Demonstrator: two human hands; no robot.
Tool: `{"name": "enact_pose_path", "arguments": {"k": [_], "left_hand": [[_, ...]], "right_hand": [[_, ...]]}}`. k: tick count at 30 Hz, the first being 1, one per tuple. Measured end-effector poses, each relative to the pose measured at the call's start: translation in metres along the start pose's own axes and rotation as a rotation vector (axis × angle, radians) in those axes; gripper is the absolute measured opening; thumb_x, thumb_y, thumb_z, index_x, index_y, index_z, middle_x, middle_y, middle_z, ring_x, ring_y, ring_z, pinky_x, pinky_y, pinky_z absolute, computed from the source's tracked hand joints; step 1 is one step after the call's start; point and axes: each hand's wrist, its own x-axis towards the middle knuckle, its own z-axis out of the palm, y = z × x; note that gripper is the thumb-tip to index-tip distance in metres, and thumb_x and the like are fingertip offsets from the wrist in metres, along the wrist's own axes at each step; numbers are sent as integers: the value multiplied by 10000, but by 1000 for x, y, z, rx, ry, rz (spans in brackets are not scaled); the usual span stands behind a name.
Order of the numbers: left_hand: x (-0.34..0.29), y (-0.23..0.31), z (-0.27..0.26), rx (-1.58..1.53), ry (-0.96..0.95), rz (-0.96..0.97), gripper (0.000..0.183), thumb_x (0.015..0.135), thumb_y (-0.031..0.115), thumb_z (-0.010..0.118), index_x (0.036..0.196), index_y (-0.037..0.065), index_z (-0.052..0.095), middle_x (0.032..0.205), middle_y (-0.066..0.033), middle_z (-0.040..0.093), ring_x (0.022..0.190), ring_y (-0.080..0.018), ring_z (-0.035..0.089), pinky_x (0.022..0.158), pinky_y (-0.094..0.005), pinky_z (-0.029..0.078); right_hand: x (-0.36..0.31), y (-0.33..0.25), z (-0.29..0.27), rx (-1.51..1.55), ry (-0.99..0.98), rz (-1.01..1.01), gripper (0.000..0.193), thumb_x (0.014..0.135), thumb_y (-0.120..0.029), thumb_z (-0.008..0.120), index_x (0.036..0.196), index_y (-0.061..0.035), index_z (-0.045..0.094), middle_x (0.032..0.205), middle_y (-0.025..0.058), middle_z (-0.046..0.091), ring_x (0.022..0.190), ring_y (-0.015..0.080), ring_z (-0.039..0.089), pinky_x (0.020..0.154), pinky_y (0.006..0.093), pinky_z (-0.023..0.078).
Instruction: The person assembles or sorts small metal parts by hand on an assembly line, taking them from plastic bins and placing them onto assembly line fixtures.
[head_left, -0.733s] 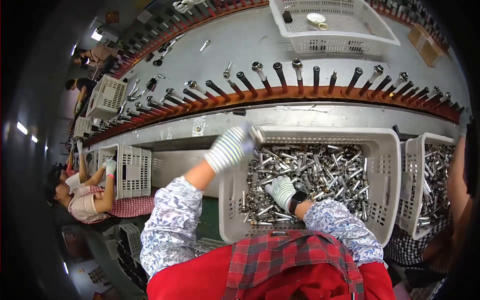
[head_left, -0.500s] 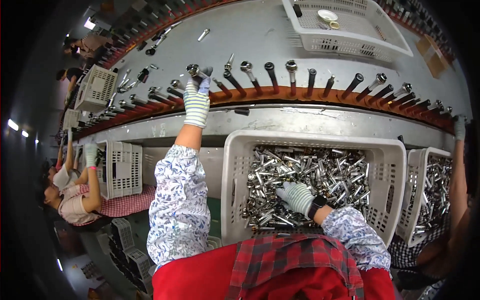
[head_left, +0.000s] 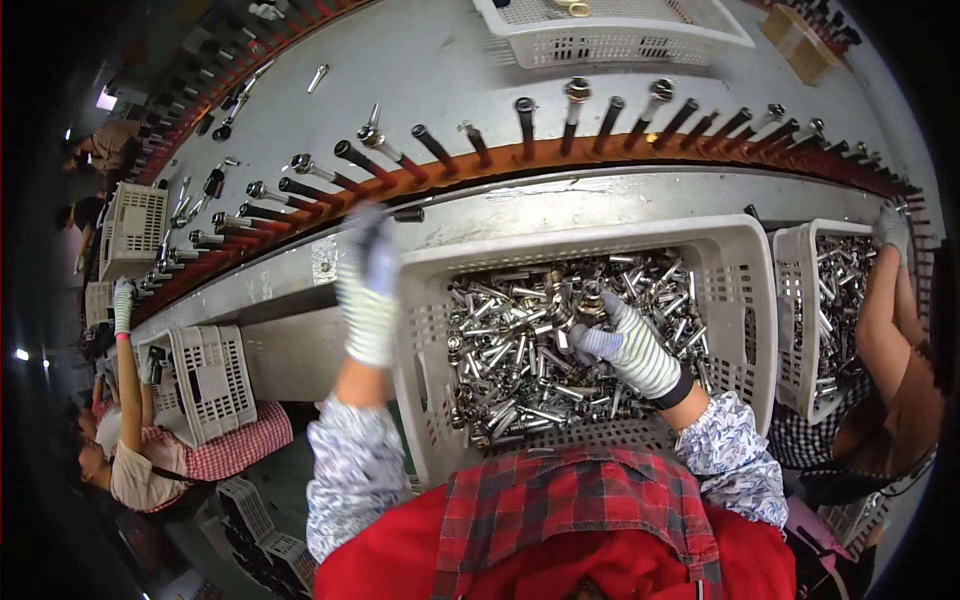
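Shiny metal fittings point(head_left: 540, 340), short chrome-coloured tubular pieces with hex collars, lie heaped in the white perforated plastic crate point(head_left: 745, 300) that sits at six o'clock from the long grey conveyor table point(head_left: 480, 50), right in front of the person's red checked apron point(head_left: 580, 520). The right hand point(head_left: 625, 345), in a striped knit glove, rests on the heap with its fingers curled about one fitting near the crate's middle, lifting its collared end toward twelve o'clock; the grip looks like a loose pinch rather than a fist. The left hand point(head_left: 368, 290), gloved alike, hangs blurred above the crate's left wall at nine o'clock from the heap; whether it is spread or closed, or holds anything, I cannot tell. At twelve o'clock from the crate runs an orange rail point(head_left: 560, 152) set with dark upright pegs point(head_left: 525, 118), some bearing fittings, some bare. A second white crate point(head_left: 800, 300) of like parts stands at three o'clock, where another person's gloved hand point(head_left: 890, 228) reaches up to the rail; a further person sits at eight o'clock by an empty white basket point(head_left: 210, 375). By their look the fittings are stiff, dense for their size and smooth, so apt to slide through knit fingers and to tangle with neighbours; the hex collar or the ridged shank seems the surest place to take hold, with thumb and two fingers across it.
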Motion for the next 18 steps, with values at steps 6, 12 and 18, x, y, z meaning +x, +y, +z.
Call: {"name": "enact_pose_path", "arguments": {"k": [6,12,18], "left_hand": [[-95,69,80,-593,-546,-746,550,899,373,583,1302,15,471,1236,-103,560,1146,-198,517,1002,-335,387],[-74,98,72,-418,-852,-477,481,843,267,663,1230,20,519,1193,-104,563,1158,-205,505,996,-323,399],[54,41,16,-365,255,14,338,888,91,601,1172,14,433,1077,-123,575,945,-206,599,827,-343,521]], "right_hand": [[-34,-9,22,12,-156,-314,310,791,-153,734,1049,-92,572,888,-5,580,788,105,547,721,258,467],[-42,5,5,-649,-249,-631,394,715,-163,747,1052,-43,584,987,143,566,934,307,579,849,364,468],[-28,12,-4,-459,-157,-441,307,697,-111,714,963,-35,579,961,109,578,898,247,578,856,339,448]]}}
